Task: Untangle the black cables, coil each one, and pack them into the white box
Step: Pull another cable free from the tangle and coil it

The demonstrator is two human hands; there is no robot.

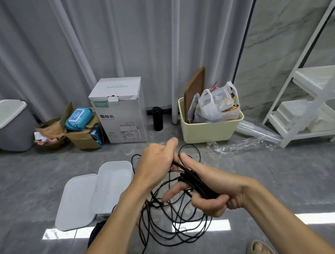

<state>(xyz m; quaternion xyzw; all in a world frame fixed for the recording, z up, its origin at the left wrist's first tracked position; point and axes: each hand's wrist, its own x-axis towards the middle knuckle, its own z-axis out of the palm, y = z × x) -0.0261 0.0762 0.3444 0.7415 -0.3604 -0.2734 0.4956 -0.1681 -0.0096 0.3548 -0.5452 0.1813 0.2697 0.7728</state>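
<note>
A tangle of thin black cables (172, 224) hangs in loose loops from my hands down to the grey floor. My right hand (207, 192) grips a gathered bundle of black cable strands across its palm, index finger stretched out. My left hand (159, 158) pinches a strand at the top of that bundle, just above the right thumb. The white box (115, 185) lies open on the floor to the left, with its white lid (75, 203) beside it. A dark coil (95, 232) lies at the lid's near edge, partly hidden by my left forearm.
Along the curtain stand a coffee-machine carton (122, 110), a black bottle (157, 118), a cream bin (209, 129) full of bags, a torn cardboard box (83, 133) and a grey bin (5, 126). A white shelf rack (313, 100) stands right. My sandalled foot (260, 251) is below.
</note>
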